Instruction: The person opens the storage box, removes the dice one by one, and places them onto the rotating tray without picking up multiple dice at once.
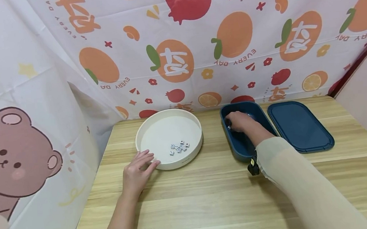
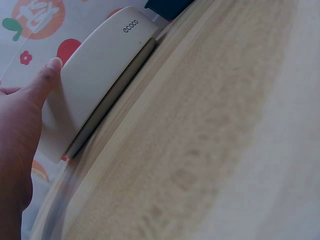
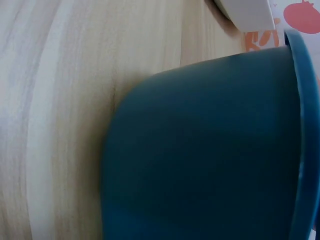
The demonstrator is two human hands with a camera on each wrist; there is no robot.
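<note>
A round cream tray [image 1: 145, 133] with raised walls stands at the back left of the table. Several small white dice [image 1: 178, 149] lie together on its floor. My left hand [image 1: 136, 173] touches the tray's near-left rim, its fingers loosely extended. In the left wrist view, the thumb [image 2: 47, 75] lies against the outer wall. My right hand [image 1: 240, 121] reaches down into a deep dark-blue box [image 1: 235, 150], its fingers bent. Something small and dark with a white spot shows at the fingertips, too small to name. The right wrist view shows only the box's outside [image 3: 210, 145], not the hand.
A dark-blue lid [image 1: 300, 126] lies flat to the right of the box. Wood-grain table [image 1: 206, 201] stretches in front of the tray and box. A fruit-print cloth [image 1: 207, 86] hangs just behind them, and a bear-print cloth [image 1: 46, 218] hangs at the left.
</note>
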